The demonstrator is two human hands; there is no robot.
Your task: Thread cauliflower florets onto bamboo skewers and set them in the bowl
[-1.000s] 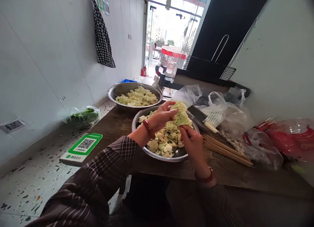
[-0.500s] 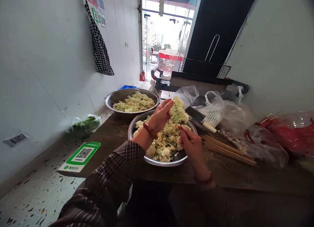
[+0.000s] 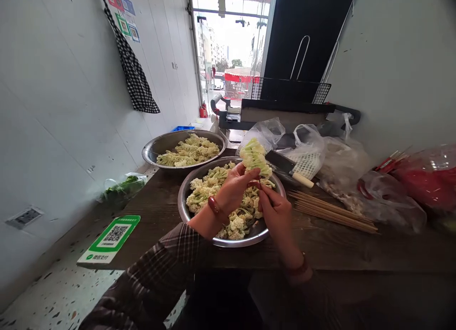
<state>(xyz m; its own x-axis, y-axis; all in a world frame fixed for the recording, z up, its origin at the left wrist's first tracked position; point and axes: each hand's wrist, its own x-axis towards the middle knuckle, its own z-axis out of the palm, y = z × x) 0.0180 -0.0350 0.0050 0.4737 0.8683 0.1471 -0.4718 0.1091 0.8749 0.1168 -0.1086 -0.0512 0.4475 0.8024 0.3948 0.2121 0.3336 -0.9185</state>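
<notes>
My left hand (image 3: 233, 189) is closed at the lower edge of several pale cauliflower florets (image 3: 254, 156), which sit upright on a thin skewer. Just below, my right hand (image 3: 276, 208) pinches the dark lower part of the skewer (image 3: 260, 182); most of its length is hidden by the florets and fingers. Both hands are over a metal basin (image 3: 183, 197) of loose cauliflower pieces (image 3: 206, 189). Behind it to the left, a second metal basin (image 3: 147, 151) holds more cauliflower, with thin skewers showing among it.
A bundle of wooden skewers (image 3: 331, 211) lies right of the near basin. Beyond it are a cleaver (image 3: 281, 161) with a wooden handle and several plastic bags (image 3: 342, 163). A green payment card (image 3: 112, 239) lies at the table's left edge.
My left hand has slid down from the side of the florets to their lower edge, near my right fingers. The view has shifted slightly.
</notes>
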